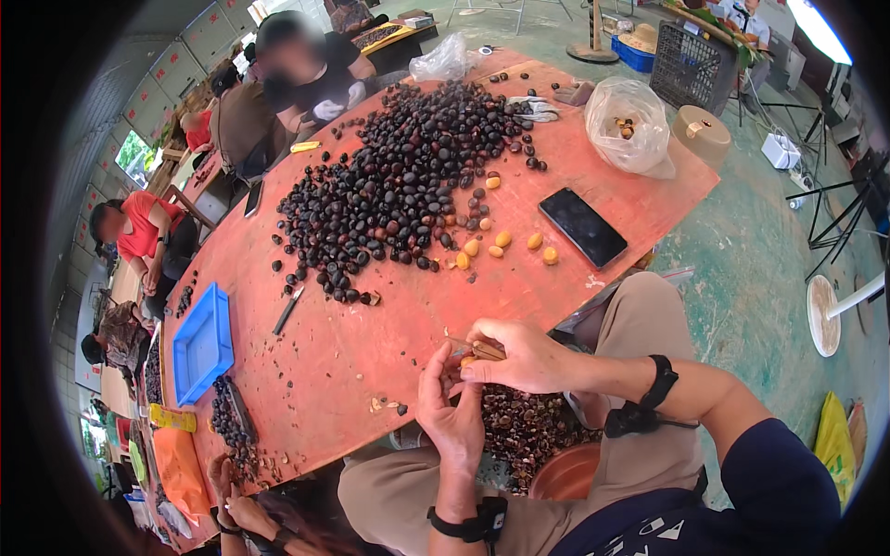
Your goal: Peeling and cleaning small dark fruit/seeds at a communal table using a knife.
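Observation:
My left hand (pixel 452 410) holds a small yellow-orange nut (pixel 468 361) in its fingertips at the near edge of the red table (pixel 389 326). A small knife with a wooden handle (pixel 489 351) is gripped by my right hand (pixel 518 354), its blade side towards the left fingers; the blade itself is hard to make out. Beyond my hands lies a large heap of dark, round nuts or fruits (pixel 389 181). Several peeled yellow ones (pixel 503 238) lie between the heap and a black smartphone (pixel 583 227). Shell scraps (pixel 521 424) fill the space below my hands.
A reddish-brown bowl (pixel 567 472) stands between my legs. On the table are a small knife (pixel 288 311), a blue tray (pixel 203 344) and a clear plastic bag (pixel 626 125). A gloved person (pixel 313 76) sits across; another person's hands (pixel 240 497) work at lower left.

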Motion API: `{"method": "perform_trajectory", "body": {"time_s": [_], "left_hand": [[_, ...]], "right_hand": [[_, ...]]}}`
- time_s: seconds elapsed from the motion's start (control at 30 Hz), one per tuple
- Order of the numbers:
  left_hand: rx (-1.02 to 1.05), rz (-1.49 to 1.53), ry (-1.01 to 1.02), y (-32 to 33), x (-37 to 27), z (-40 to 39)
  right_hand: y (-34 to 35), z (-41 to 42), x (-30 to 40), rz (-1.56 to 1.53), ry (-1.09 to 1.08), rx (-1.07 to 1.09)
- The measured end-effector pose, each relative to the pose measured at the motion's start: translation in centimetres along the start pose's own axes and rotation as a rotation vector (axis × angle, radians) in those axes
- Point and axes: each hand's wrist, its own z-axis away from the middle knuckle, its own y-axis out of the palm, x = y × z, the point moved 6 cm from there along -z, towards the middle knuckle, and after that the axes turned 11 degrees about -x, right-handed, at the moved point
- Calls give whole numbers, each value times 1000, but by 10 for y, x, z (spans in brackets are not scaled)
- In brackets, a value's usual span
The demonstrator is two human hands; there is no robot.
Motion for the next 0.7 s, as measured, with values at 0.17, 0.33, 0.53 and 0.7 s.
{"method": "perform_trajectory", "body": {"time_s": [0.17,0.33,0.53,0.7], "left_hand": [[14,156,-111,16,12,-8],[-34,-19,-118,11,21,-19],[-94,-145,-124,-4,25,-27],[-136,-186,-127,-13,26,-30]], "right_hand": [[-18,-25,-14,70,105,75],[-69,-71,-34,963,-123,139],[-69,-90,-21,1136,-218,243],[-27,-85,-33,989,-350,272]]}}
